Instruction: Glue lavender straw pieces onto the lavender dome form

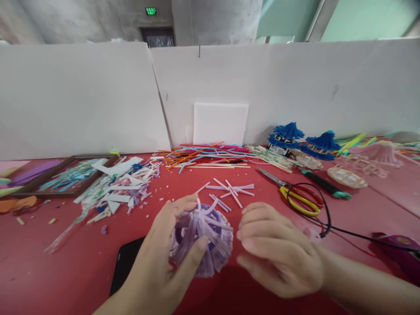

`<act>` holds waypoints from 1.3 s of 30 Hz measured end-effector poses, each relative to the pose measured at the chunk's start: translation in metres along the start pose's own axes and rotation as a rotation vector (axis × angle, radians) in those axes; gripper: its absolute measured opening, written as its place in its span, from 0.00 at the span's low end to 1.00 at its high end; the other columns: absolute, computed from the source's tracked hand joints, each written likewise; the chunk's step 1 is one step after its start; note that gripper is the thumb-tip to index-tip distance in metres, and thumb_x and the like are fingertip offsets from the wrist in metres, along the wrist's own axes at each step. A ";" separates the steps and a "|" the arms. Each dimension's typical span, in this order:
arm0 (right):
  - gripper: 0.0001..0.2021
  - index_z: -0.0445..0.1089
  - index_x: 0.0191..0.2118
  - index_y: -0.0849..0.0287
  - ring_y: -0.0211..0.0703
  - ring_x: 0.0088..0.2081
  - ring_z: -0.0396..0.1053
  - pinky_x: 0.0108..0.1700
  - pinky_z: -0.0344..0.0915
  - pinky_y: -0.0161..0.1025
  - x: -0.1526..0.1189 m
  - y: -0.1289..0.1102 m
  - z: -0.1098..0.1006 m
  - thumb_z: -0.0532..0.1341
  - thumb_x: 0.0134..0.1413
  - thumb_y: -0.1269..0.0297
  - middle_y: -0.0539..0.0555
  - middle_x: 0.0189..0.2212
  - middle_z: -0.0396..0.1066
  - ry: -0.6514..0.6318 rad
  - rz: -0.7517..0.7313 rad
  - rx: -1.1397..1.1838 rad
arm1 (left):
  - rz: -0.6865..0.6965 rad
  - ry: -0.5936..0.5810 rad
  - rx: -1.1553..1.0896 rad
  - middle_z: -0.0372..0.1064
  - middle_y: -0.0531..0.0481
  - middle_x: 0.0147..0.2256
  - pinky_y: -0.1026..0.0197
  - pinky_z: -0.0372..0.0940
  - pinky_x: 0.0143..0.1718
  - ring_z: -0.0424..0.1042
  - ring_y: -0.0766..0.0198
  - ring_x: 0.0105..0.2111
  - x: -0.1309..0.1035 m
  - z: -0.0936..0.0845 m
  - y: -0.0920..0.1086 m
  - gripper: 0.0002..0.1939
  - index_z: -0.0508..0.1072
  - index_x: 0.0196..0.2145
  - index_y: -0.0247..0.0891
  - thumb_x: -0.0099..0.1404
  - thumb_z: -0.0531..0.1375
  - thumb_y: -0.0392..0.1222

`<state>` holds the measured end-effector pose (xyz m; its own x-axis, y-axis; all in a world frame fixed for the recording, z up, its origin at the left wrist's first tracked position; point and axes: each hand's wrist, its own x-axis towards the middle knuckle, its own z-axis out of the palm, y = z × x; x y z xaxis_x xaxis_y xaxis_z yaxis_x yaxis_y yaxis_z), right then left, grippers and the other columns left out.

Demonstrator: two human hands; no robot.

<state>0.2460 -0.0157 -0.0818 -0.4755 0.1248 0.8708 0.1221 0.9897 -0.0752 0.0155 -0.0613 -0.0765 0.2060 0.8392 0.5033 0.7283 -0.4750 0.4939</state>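
Note:
A purple round craft roof (213,258) with layered, fringed strips sits in my left hand (164,245), the thumb across its front and the fingers around its far left side. Pale lilac strips rise from its peak. My right hand (278,249) hovers just to the right of the roof, fingers loosely curled and the thumb apart from them. Nothing shows in that hand. Beyond the roof, several short lilac strips (231,188) lie crossed on the red table (183,188).
Yellow-and-red-handled scissors (300,201) and a black-handled tool (326,183) with a cable lie right. Blue model roofs (320,142) stand behind them. Coloured sticks (210,155) are heaped before a white panel (219,124). Scraps (121,183) and a dark phone (126,260) are left.

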 end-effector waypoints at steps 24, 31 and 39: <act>0.07 0.74 0.41 0.63 0.41 0.39 0.69 0.48 0.72 0.42 -0.002 0.006 0.015 0.59 0.59 0.74 0.56 0.34 0.74 -0.156 0.148 -0.070 | 0.216 0.061 0.153 0.64 0.40 0.55 0.53 0.59 0.60 0.60 0.52 0.58 -0.021 0.014 -0.021 0.31 0.55 0.61 0.35 0.62 0.60 0.34; 0.10 0.73 0.43 0.62 0.40 0.37 0.70 0.44 0.71 0.42 0.005 0.015 0.009 0.58 0.57 0.76 0.56 0.33 0.74 -0.116 0.179 0.096 | 0.087 0.037 0.173 0.67 0.41 0.54 0.44 0.65 0.55 0.66 0.46 0.55 -0.020 0.021 -0.019 0.33 0.58 0.59 0.40 0.57 0.63 0.39; 0.15 0.74 0.48 0.60 0.39 0.42 0.70 0.47 0.69 0.38 0.030 0.016 0.015 0.63 0.60 0.57 0.56 0.40 0.73 -0.165 0.319 0.294 | 0.253 0.063 0.256 0.70 0.39 0.53 0.42 0.62 0.56 0.60 0.41 0.59 -0.019 0.018 -0.015 0.30 0.63 0.56 0.39 0.56 0.64 0.39</act>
<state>0.2206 0.0051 -0.0641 -0.5898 0.4118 0.6946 0.0437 0.8752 -0.4818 0.0122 -0.0654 -0.1069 0.3662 0.6816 0.6335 0.8008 -0.5775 0.1585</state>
